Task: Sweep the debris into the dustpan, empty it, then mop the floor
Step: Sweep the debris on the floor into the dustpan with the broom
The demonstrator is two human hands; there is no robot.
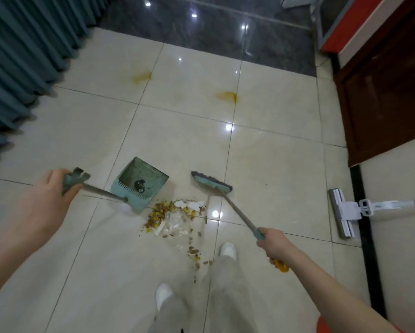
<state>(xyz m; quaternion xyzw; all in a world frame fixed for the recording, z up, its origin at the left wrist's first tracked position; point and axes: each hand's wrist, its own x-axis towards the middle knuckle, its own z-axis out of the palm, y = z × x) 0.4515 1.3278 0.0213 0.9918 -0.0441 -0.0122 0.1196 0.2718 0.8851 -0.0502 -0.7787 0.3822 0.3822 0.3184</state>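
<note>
A teal dustpan [141, 182] stands on the cream tile floor, its mouth facing away from me, with a dark clump inside. My left hand [50, 193] grips the teal top of its long handle. A pile of yellow and brown debris [170, 216] with white scraps and clear plastic lies just in front of the pan's near side, trailing toward my feet. My right hand [273, 243] holds the broom handle; the teal broom head [211, 183] sits on the floor to the right of the dustpan, beyond the pile.
A white flat mop [343, 211] lies at the right beside a black floor strip. Two yellow stains [228, 95] mark the tiles farther ahead. Teal curtains [21, 68] hang on the left; a dark wooden door [381, 92] stands at the right.
</note>
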